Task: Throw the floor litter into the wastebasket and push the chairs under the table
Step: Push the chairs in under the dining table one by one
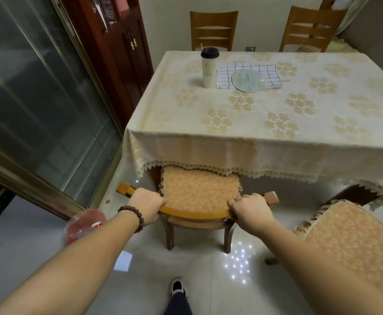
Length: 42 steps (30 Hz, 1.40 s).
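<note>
A wooden chair (197, 194) with an orange patterned cushion stands in front of me, its seat partly under the table (242, 142), which wears a cream flowered cloth. My left hand (146, 201) grips the left part of the chair's curved top rail. My right hand (248, 208) grips the right part of the same rail. A second cushioned chair (349, 235) stands at the lower right, out from the table. A red wastebasket (83, 223) with a clear liner sits on the floor to the left, partly hidden by my left forearm.
Two more wooden chairs (213, 30) (311, 28) stand at the table's far side. A tall cup (209, 68), a checked cloth (247, 75) and a round fan (250, 80) lie on the table. A glass sliding door (38, 98) and dark cabinet (122, 53) bound the left. My foot (177, 287) is on the tiled floor.
</note>
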Each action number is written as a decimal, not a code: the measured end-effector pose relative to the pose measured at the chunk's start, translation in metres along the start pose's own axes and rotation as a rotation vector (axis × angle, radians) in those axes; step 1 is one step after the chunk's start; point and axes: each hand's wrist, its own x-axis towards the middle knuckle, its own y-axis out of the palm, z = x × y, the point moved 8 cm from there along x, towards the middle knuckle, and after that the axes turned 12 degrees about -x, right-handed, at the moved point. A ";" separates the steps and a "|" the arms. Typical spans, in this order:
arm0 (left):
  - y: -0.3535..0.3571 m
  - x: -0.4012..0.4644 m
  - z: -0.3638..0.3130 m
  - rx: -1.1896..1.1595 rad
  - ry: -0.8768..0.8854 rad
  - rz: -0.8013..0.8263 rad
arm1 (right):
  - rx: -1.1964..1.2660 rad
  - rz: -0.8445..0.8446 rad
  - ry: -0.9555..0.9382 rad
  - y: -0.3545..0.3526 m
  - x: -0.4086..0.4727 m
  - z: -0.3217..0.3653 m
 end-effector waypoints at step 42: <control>-0.034 0.134 0.095 -0.163 -0.061 -0.178 | -0.058 -0.137 0.072 -0.009 0.148 -0.058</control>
